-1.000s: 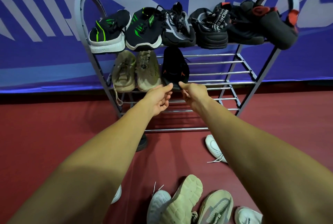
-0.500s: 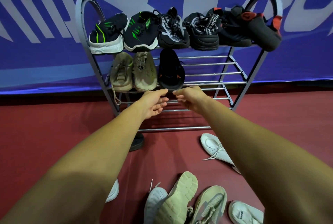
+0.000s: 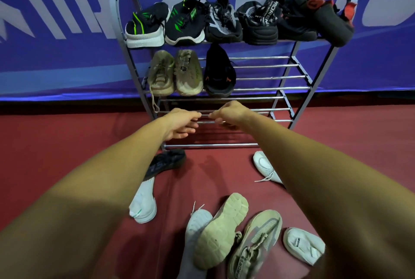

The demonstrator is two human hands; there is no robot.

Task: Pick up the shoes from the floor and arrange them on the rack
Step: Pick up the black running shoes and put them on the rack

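Both arms stretch out toward the rack (image 3: 298, 65); the left hand (image 3: 182, 124) hangs loosely curled with nothing in it, the right hand (image 3: 229, 113) likewise half-curled and empty, fingertips of the two nearly meeting in front of the lower bars; the black shoe (image 3: 219, 74) sits on the middle shelf, toe toward us, just beside the two beige shoes (image 3: 176, 73); the top shelf carries a full row of dark sneakers (image 3: 224, 22); down on the red floor (image 3: 56, 144), white shoes (image 3: 266, 166), a dark shoe (image 3: 165, 163) near the rack's foot, and tan sneakers (image 3: 253, 247) lie scattered between the forearms.
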